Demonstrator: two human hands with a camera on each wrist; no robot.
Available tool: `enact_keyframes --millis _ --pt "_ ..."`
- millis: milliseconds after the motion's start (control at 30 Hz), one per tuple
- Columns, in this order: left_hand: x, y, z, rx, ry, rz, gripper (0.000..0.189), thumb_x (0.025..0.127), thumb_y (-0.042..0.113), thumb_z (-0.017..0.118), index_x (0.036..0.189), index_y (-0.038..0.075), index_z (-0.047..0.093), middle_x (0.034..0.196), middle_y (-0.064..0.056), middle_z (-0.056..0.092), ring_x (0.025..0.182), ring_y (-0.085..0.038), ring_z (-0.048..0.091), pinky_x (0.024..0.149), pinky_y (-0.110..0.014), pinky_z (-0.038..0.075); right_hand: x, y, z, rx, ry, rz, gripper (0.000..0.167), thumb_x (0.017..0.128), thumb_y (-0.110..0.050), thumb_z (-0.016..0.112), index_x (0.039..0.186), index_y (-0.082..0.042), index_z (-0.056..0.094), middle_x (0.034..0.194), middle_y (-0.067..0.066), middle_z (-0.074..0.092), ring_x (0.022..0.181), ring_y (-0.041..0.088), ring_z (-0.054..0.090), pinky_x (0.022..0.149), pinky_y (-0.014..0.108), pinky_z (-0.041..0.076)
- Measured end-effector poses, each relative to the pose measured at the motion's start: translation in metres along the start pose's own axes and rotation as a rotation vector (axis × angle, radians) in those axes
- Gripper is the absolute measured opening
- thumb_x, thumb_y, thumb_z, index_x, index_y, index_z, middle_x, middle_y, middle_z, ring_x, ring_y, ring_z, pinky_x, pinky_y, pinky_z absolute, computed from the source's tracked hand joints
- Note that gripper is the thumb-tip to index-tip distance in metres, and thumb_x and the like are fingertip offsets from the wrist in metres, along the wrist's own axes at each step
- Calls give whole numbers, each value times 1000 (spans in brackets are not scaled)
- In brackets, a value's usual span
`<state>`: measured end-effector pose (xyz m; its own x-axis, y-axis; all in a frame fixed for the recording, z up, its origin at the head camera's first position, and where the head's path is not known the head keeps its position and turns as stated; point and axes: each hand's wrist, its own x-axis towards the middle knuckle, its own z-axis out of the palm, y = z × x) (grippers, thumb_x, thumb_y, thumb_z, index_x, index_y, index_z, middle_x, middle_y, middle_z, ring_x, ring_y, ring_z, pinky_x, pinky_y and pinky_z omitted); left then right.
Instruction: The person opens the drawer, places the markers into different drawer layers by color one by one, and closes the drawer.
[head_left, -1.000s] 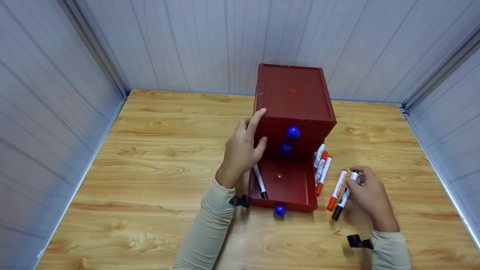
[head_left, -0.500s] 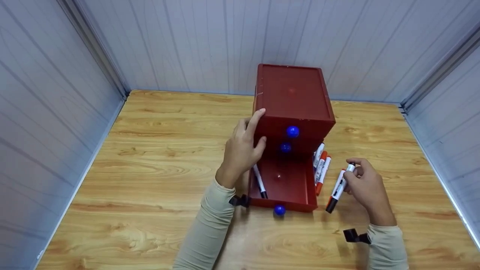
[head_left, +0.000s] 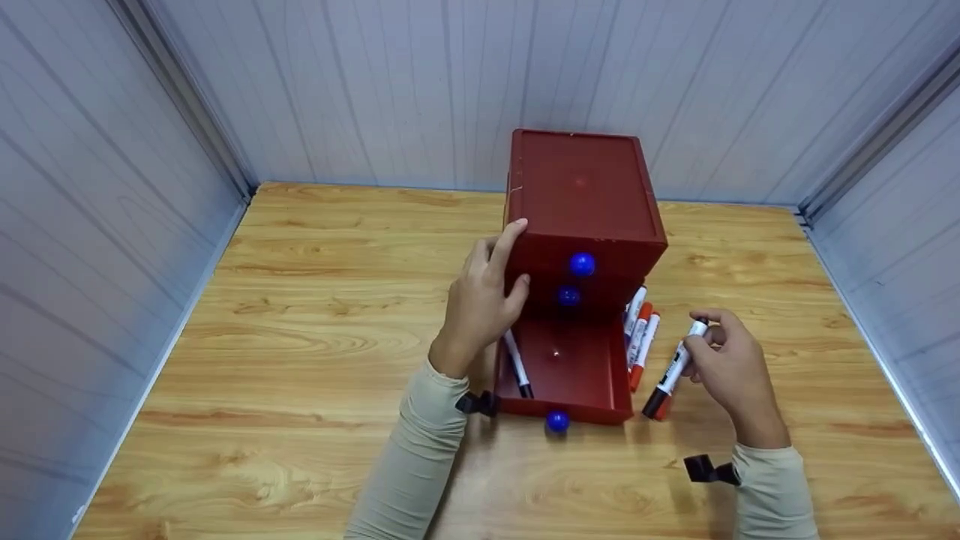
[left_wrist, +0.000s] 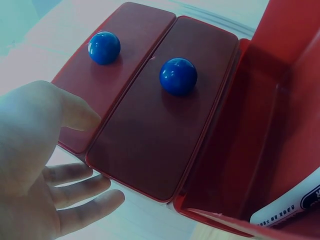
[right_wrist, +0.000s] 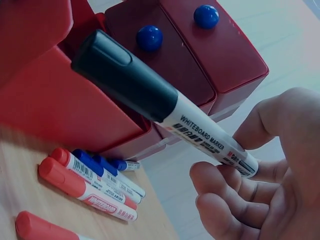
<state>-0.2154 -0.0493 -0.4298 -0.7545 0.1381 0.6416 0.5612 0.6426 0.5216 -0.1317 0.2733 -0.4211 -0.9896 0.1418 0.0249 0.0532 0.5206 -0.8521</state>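
My right hand point(head_left: 727, 367) pinches the rear end of a black-capped whiteboard marker point(right_wrist: 165, 102), its cap pointing toward the drawer unit. The marker is raised above the table, partly covering a red-capped marker point(head_left: 664, 409). My left hand point(head_left: 480, 300) rests against the left front edge of the dark red drawer unit point(head_left: 581, 184), fingers extended. The unit's bottom drawer point(head_left: 574, 375) is pulled out. Inside it, along the left wall, lies another black-capped marker point(head_left: 519, 367). The two upper drawers are closed.
Several red-capped and blue-capped markers point(right_wrist: 95, 195) lie on the wooden table point(head_left: 322, 337), close to the drawer's right side. Blue ball knobs point(head_left: 582, 264) stick out from the drawer fronts. Pale panels point(head_left: 390, 90) wall in the table at the back and sides.
My right hand has moved left and away from me, carrying the black-capped marker over the red-capped one. My left hand keeps its place on the drawer unit.
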Motion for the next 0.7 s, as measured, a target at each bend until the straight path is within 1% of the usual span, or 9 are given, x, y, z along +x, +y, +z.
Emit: enact_keyframes --millis 167,233,367,600,700 --pt "0 0 0 -1 -2 -5 73 89 16 66 153 32 35 121 -10 57 102 -25 59 70 -44 54 0 -4 2 32 28 -13 39 96 -4 53 135 2 50 82 16 62 60 21 67 54 32 55" --pt "0 0 0 -1 -3 -4 73 89 17 66 153 32 35 122 -11 57 102 -25 59 71 -44 54 1 -6 4 45 40 -21 37 96 -4 53 133 2 51 83 15 62 61 22 67 54 32 56" --pt "-1 0 0 2 -3 -1 72 89 17 66 153 31 35 121 -11 57 101 -25 59 70 -43 54 1 -9 6 70 61 -32 35 96 -2 53 131 2 51 83 14 64 62 24 68 55 31 56" --pt "0 0 0 1 -1 2 72 89 17 66 153 32 35 120 -10 57 100 -24 59 69 -43 54 1 -15 10 122 82 -52 32 96 0 52 128 3 51 79 12 65 58 17 66 54 30 55" --pt "0 0 0 2 -3 4 72 90 17 66 153 32 34 121 -10 57 99 -24 59 69 -42 54 2 -17 12 147 86 -65 32 96 0 52 127 4 51 78 12 66 57 18 66 53 29 55"
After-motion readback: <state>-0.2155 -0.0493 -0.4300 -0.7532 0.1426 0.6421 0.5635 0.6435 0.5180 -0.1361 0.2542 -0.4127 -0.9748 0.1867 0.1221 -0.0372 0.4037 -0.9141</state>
